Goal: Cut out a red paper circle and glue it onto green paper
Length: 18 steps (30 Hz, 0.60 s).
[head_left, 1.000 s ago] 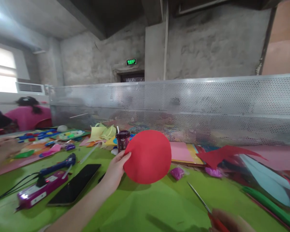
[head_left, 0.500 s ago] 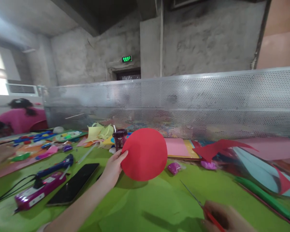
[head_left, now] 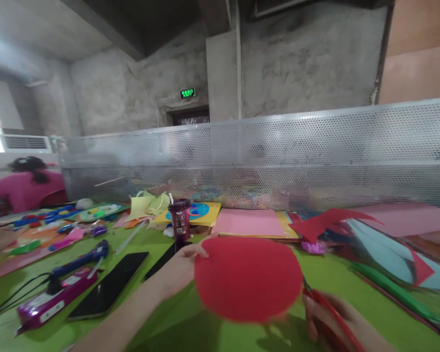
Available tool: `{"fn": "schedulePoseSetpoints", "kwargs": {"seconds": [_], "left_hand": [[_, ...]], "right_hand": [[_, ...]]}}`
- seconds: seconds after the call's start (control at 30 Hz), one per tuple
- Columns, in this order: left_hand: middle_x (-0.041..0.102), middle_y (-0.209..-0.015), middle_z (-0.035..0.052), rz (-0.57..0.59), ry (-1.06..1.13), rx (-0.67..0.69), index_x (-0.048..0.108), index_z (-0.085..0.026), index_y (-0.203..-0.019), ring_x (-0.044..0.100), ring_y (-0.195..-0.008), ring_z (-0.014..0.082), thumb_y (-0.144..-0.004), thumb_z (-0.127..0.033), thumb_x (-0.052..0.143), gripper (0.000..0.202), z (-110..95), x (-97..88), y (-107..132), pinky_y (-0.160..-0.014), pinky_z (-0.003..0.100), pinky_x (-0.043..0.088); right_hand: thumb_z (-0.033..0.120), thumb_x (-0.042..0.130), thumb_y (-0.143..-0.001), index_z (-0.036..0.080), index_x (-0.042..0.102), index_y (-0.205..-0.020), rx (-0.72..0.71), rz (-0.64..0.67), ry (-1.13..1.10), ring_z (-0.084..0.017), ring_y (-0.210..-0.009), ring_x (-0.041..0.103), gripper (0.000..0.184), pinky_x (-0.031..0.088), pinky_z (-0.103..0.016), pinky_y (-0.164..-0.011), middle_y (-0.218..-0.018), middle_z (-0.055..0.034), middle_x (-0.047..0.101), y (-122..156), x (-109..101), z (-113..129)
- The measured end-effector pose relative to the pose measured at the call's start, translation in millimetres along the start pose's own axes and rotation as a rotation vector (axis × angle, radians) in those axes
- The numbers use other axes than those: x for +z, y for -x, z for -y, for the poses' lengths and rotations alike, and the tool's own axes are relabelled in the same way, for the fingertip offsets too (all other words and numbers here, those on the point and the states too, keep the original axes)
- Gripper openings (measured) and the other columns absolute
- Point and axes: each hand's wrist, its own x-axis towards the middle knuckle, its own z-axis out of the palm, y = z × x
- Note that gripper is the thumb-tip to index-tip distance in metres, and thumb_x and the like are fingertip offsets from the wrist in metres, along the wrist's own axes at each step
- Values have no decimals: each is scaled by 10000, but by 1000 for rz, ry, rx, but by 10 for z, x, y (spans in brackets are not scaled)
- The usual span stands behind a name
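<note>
A round red sheet of paper (head_left: 247,281) is pinched at its left edge by my left hand (head_left: 190,256), tilted above the green table. My right hand (head_left: 330,318) grips red-handled scissors (head_left: 332,308) at the lower right. The scissors' blades lie at the paper's right edge, mostly hidden; whether they are apart or together I cannot tell. Behind my left hand a dark drink cup (head_left: 179,217) with a straw stands upright, close to a dark flat object (head_left: 165,259).
At left lie a black phone (head_left: 110,283), a purple power strip (head_left: 55,300) and a blue tool (head_left: 82,259). Pink paper (head_left: 247,222) lies behind the red sheet; red scraps (head_left: 330,225) and a green tool (head_left: 396,288) are right. A perforated metal screen (head_left: 278,156) closes the back.
The red paper has come lower and to the right, tilting flatter. My right hand has raised the scissors to its right edge. The view has shifted slightly.
</note>
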Motion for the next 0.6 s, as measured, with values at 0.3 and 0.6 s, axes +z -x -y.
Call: {"fn": "schedulePoseSetpoints", "kwargs": {"seconds": [0.3, 0.6], "left_hand": [[659, -908, 26, 416, -466, -76, 700, -199, -629, 538, -954, 219, -505, 1, 404, 377, 79, 22, 28, -866, 354, 366], [619, -1028, 39, 186, -173, -205, 281, -308, -1284, 593, -834, 181, -762, -302, 459, 551, 143, 26, -37, -740, 334, 432]], "right_hand": [[550, 492, -683, 196, 440, -597, -33, -108, -281, -70, -382, 416, 368, 321, -184, -378, -483, 50, 429, -30, -47, 154], [390, 641, -609, 182, 472, -637, -172, -186, 5, -96, -501, 461, 270, 387, -203, -475, -567, 37, 493, 30, 12, 143]]}}
